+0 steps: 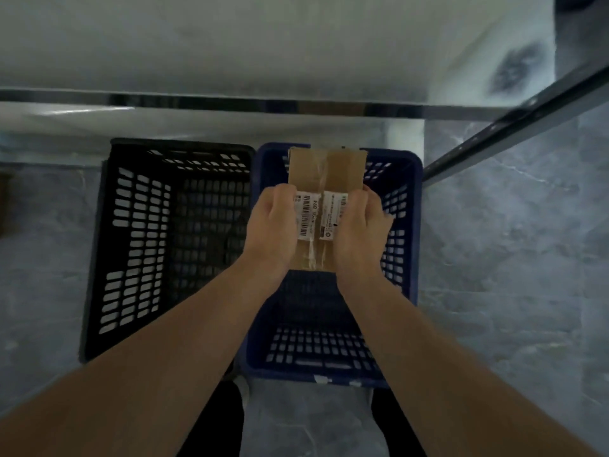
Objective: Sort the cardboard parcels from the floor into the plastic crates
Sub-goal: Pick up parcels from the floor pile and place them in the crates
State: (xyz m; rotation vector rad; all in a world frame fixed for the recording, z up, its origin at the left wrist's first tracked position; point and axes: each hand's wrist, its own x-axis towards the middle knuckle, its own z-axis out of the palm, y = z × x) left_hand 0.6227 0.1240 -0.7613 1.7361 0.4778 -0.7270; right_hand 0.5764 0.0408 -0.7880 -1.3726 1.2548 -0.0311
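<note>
hidden: parcel (326,179) sides under hands | label (321,215): "094" readable, rest blurred | left hand (272,225), right hand (357,229) clamped on parcel above blue crate (407,225)

The flat brown cardboard parcel (326,174) looks matt, with a strip of glossy clear tape (319,179) along its middle and white paper barcode labels (308,214). The black lattice crate (164,239) and blue lattice crate (329,338) are smooth plastic. The grey marbled floor (514,258) shines like polished tile.
</note>
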